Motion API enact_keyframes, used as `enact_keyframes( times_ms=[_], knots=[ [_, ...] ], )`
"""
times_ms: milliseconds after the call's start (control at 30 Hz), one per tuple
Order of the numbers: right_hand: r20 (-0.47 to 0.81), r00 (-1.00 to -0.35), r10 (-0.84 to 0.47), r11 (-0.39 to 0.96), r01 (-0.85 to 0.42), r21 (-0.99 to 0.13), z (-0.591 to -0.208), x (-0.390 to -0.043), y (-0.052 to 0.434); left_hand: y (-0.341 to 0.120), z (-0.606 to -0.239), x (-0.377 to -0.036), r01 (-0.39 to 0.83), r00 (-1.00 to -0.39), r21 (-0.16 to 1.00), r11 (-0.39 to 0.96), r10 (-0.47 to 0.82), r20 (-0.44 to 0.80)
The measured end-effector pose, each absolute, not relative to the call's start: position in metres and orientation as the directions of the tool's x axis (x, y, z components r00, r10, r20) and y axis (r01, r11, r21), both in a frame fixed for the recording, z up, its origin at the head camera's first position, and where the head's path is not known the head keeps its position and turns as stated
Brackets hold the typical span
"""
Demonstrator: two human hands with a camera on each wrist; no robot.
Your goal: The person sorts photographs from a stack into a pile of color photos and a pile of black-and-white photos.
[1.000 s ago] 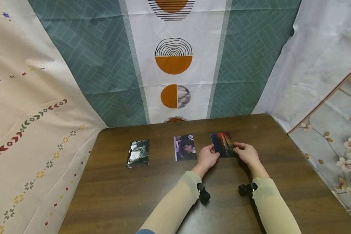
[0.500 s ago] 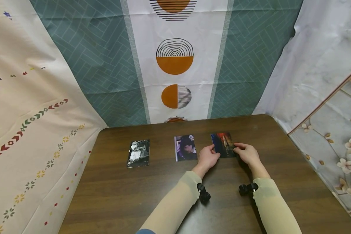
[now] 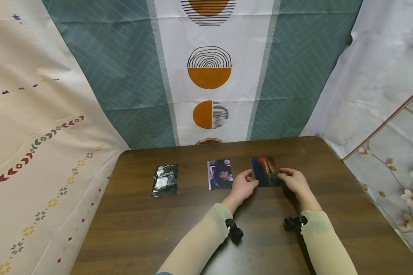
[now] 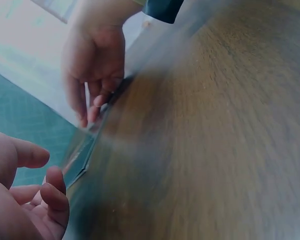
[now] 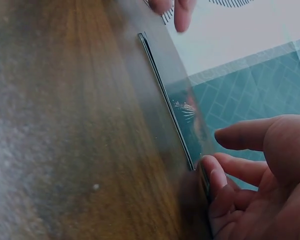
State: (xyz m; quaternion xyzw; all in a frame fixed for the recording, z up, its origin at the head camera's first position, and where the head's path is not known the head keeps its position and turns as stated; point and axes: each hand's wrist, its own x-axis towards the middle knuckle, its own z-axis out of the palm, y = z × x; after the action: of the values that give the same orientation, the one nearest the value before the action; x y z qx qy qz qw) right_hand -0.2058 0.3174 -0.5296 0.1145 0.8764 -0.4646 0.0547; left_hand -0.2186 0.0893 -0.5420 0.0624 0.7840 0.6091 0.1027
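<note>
Flat on the table lies a glossy picture card (image 3: 265,172) with blue and orange-red print, between both hands. My left hand (image 3: 243,188) is at its left edge, fingers loosely bent, thumb and fingers apart. At the right edge is my right hand (image 3: 295,182); in the right wrist view its fingertips (image 5: 210,165) are right at the card's near corner, the thumb held off it. From that side the card (image 5: 165,102) shows as a thin, slanting edge. To the left lie a purple picture card (image 3: 220,175) and a shiny black-and-white one.
The black-and-white card (image 3: 165,180) lies furthest left on the brown wooden table (image 3: 134,236), roughly in a row with the others. Patterned cloths (image 3: 124,68) hang behind the table and along both sides. A black wrist camera (image 3: 234,231) sits on each sleeve.
The head view has shifted slightly, moving the whole scene a little right. My left hand has drawn slightly left from the card's edge, and my right hand has eased a little off its side.
</note>
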Motion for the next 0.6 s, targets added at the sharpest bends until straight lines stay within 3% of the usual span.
enact_keyframes(
  times_ms=[400,600],
  knots=[
    [-0.071,-0.963,0.260,0.562,0.210,-0.800,-0.523,-0.206,0.305,0.044,-0.517,-0.208,0.020,-0.965,0.983,0.181,0.260,-0.028],
    [-0.003,-0.968,0.251,0.598,0.158,-0.786,-0.523,-0.212,0.285,0.013,-0.518,-0.211,0.038,-0.974,0.982,0.183,0.225,-0.005]
  ],
)
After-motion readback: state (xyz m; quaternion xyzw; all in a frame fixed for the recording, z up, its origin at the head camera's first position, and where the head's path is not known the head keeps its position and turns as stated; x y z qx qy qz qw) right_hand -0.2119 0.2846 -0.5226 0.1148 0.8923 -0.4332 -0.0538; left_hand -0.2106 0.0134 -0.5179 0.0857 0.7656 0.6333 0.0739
